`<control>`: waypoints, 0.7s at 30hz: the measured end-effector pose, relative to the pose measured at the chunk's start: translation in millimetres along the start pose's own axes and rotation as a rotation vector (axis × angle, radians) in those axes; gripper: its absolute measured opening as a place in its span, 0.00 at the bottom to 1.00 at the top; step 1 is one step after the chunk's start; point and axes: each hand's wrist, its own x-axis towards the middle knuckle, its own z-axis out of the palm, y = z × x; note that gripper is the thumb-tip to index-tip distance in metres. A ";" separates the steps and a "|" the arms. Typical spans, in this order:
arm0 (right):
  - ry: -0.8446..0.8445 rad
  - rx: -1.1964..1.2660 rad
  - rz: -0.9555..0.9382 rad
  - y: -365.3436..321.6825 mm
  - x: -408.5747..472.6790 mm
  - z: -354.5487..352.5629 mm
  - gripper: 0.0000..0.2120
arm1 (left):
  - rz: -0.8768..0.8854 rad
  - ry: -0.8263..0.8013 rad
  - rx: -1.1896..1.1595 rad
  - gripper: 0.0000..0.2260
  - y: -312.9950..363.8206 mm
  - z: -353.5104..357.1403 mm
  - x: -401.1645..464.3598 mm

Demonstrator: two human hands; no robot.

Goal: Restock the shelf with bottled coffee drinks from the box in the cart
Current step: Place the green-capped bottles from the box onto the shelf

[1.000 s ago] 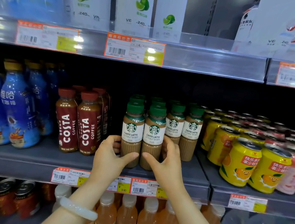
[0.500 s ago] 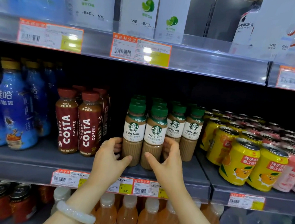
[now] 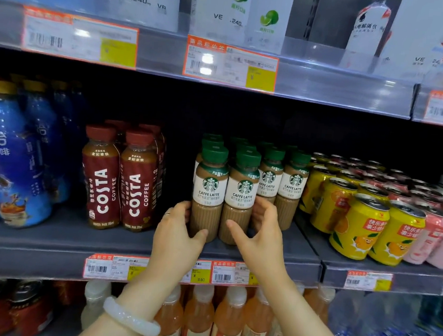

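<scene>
Flanking the two front latte bottles [image 3: 224, 195], both hands have eased: the left hand [image 3: 178, 235] still curls round the left bottle's base, thumb across its front, while the right hand [image 3: 260, 233] has come off, its fingers spread and loosely bent just beside the right bottle, thumb tip near its base. The bottles stand upright near the shelf's [image 3: 34, 245] front edge, ahead of the other lattes, as before, between the Costa bottles [image 3: 121, 178] and yellow cans [image 3: 357, 222].
</scene>
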 end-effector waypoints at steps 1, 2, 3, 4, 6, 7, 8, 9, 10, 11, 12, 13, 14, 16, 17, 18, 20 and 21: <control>0.003 -0.005 0.000 -1.1 -0.2 -0.4 0.29 | 0.011 0.004 0.009 0.28 -0.1 0.1 -0.6; 0.004 -0.019 -0.005 -2.6 -0.4 -0.8 0.30 | 0.024 0.010 0.018 0.29 0.1 -0.2 -1.6; 0.006 -0.042 -0.017 -4.1 -1.1 -1.3 0.30 | 0.042 0.019 0.025 0.31 0.2 -0.6 -3.3; 0.009 -0.072 -0.034 -5.1 -2.1 -1.7 0.31 | 0.063 0.031 0.023 0.32 0.7 -1.1 -6.2; 0.024 -0.127 -0.082 -6.4 -7.8 -3.8 0.31 | 0.115 0.066 -0.015 0.33 2.5 -2.3 -16.7; 0.041 -0.156 -0.112 -7.1 -12.5 -5.9 0.30 | 0.153 0.087 -0.029 0.32 4.1 -2.9 -24.4; 0.061 -0.189 -0.147 -7.4 -18.3 -8.5 0.28 | 0.198 0.101 -0.029 0.31 5.6 -2.7 -32.5; 0.080 -0.222 -0.183 -6.7 -25.1 -11.6 0.25 | 0.252 0.104 -0.013 0.30 6.3 -1.2 -41.0; 0.094 -0.247 -0.214 -4.4 -32.6 -14.9 0.22 | 0.311 0.097 0.015 0.28 6.0 2.0 -49.5; 0.102 -0.264 -0.237 -1.4 -41.0 -18.5 0.20 | 0.367 0.085 0.048 0.27 5.2 7.1 -57.9; 0.102 -0.274 -0.252 1.4 -50.0 -22.1 0.18 | 0.418 0.070 0.075 0.25 5.4 12.7 -65.7; 0.093 -0.284 -0.261 4.5 -59.4 -26.1 0.17 | 0.457 0.054 0.091 0.24 6.3 18.8 -73.7; 0.071 -0.296 -0.266 8.0 -69.1 -31.1 0.17 | 0.499 0.037 0.104 0.22 8.4 25.0 -81.2; -0.006 -0.349 -0.252 19.2 -90.1 -44.3 0.16 | 0.583 -0.013 0.150 0.19 13.3 38.6 -97.1; -0.060 -0.400 -0.224 27.1 -101.5 -53.2 0.16 | 0.616 -0.050 0.182 0.19 13.5 47.6 -104.9; -0.120 -0.471 -0.183 36.9 -113.8 -63.8 0.17 | 0.634 -0.101 0.235 0.18 14.4 57.0 -112.5; -0.256 -0.643 -0.063 55.7 -139.6 -89.5 0.21 | 0.619 -0.282 0.426 0.24 24.0 74.6 -131.2; -0.322 -0.722 0.025 62.2 -154.3 -104.6 0.23 | 0.576 -0.406 0.536 0.28 32.3 82.3 -143.9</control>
